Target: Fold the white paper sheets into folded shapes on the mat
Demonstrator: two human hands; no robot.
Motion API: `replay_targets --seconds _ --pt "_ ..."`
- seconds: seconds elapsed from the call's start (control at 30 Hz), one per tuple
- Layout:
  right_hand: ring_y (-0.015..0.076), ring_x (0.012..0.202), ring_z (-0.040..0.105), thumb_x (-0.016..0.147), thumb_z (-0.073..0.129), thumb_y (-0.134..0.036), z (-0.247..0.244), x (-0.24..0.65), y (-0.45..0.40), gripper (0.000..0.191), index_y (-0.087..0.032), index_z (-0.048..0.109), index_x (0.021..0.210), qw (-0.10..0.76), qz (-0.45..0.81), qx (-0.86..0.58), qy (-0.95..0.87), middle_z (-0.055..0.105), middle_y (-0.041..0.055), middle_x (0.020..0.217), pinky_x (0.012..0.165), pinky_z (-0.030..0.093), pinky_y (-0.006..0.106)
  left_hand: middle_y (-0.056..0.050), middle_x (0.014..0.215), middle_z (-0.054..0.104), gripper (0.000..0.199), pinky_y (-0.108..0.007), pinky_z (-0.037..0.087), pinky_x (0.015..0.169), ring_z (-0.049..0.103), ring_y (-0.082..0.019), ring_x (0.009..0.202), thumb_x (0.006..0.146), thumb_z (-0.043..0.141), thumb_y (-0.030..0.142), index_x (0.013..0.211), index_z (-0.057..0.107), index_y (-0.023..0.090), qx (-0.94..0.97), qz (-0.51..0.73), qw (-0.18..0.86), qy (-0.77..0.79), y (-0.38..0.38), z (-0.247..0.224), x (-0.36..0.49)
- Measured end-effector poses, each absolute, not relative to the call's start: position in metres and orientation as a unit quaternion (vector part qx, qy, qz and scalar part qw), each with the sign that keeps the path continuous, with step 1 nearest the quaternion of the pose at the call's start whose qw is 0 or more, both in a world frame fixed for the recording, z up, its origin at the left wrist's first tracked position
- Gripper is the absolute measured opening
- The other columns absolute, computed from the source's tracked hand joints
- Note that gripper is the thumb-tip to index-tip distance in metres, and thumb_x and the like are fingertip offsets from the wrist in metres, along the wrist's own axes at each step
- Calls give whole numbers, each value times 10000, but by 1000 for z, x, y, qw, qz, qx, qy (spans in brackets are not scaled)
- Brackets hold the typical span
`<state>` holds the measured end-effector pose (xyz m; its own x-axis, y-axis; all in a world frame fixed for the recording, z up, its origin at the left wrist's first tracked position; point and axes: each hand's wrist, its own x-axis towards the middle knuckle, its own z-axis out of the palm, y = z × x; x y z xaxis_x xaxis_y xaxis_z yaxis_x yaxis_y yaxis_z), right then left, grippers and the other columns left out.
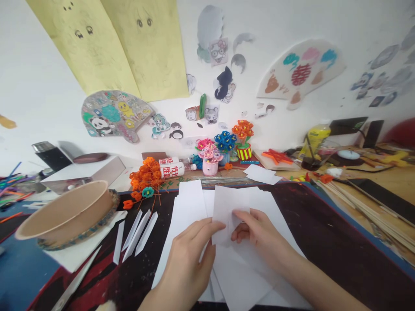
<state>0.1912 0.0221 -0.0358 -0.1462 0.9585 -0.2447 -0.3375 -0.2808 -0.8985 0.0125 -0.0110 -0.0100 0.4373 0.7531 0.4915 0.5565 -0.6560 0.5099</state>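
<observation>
Pinching a small white sheet [225,201], left hand [189,248] and right hand [266,237] (both nearly closed) over larger sheets [183,211].

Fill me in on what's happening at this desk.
A person pinches a small white sheet at its left edge with the left hand, while the fingers of the right hand are at its right side. More white paper lies beneath. Narrow folded strips and a bunch of orange flowers lie to the left.
</observation>
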Motion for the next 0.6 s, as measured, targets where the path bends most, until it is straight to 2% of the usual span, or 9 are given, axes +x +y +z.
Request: replay_targets --seconds 0.1,0.27,0.47,0.6 --pt "150 553 622 748 660 -348 -38 193 23 205 -147 622 766 487 679 -422 -350 642 23 691 529 467 270 -33 1109 637 457 -247 499 799 604 -143 963 800 413 -23 1155 535 237 834 365 135 391 -10 -11 11" --pt "158 536 620 762 644 -387 -38 194 22 235 -159 616 810 482 701 -416 -322 633 20 715 520 484 286 -56 1081 639 414 -279 506 735 607 -165 879 820 400 -16 1128 548 217 859 351 126 351 -9 -11 12" --pt "146 591 599 716 614 -263 -34 195 21 98 -166 608 700 479 696 -433 -314 607 6 674 562 501 267 -71 1042 644 397 -291 500 671 608 -178 817 836 398 -10 1130 549 210 874 344 110 324 -12 -11 11" --pt "152 643 575 745 599 -320 -34 196 23 163 -160 629 758 475 715 -398 -322 616 28 708 599 506 271 -74 1064 645 406 -294 497 677 607 -179 828 831 395 -17 1138 547 203 872 354 113 319 -11 -12 10"
